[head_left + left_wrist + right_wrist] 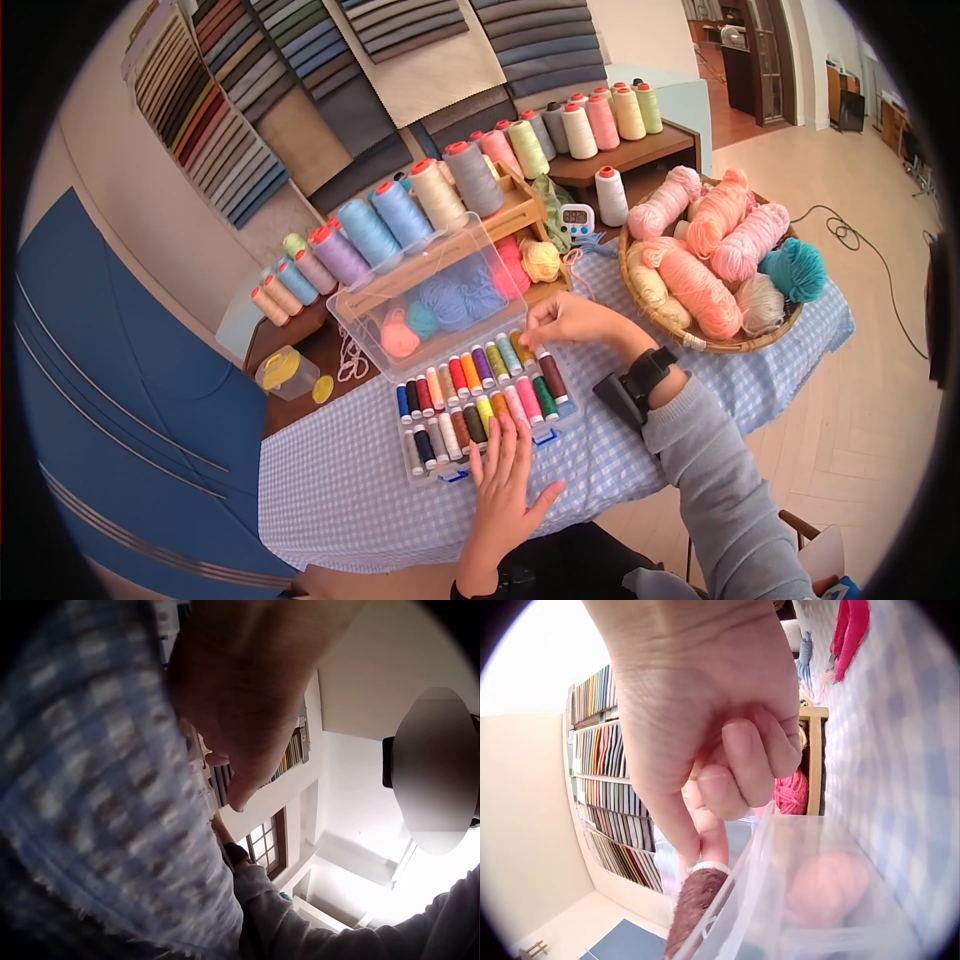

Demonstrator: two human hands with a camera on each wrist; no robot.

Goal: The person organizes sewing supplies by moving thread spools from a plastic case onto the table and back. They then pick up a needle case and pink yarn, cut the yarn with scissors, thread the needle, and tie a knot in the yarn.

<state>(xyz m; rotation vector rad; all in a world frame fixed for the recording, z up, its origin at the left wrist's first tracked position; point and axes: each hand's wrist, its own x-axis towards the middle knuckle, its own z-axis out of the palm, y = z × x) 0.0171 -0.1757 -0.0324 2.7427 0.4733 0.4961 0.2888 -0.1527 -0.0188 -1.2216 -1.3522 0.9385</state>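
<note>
A clear plastic case [408, 470] holds two rows of small thread spools, its transparent lid [350, 300] tipped up at the back. My right hand [580, 322] reaches over the far row's right end, thumb and forefinger pinching the top of a gold thread spool [523, 349]. Beside it lies a maroon spool [552, 378]; in the right wrist view this brown-looking spool [697, 904] overlaps the fingertips and hides the pinched spool. With fingers spread, my left hand [508, 490] rests on the near row, its fingertips touching the spools around the middle.
Wicker basket [632, 280] of yarn skeins stands right. Wooden rack [520, 215] carries big thread cones behind the lid, with yarn balls beneath. White timer [577, 219] and white cone [610, 197] stand near the basket. Left is a small clear tub [285, 372]. Pink-red handles [850, 637] lie on the checked cloth.
</note>
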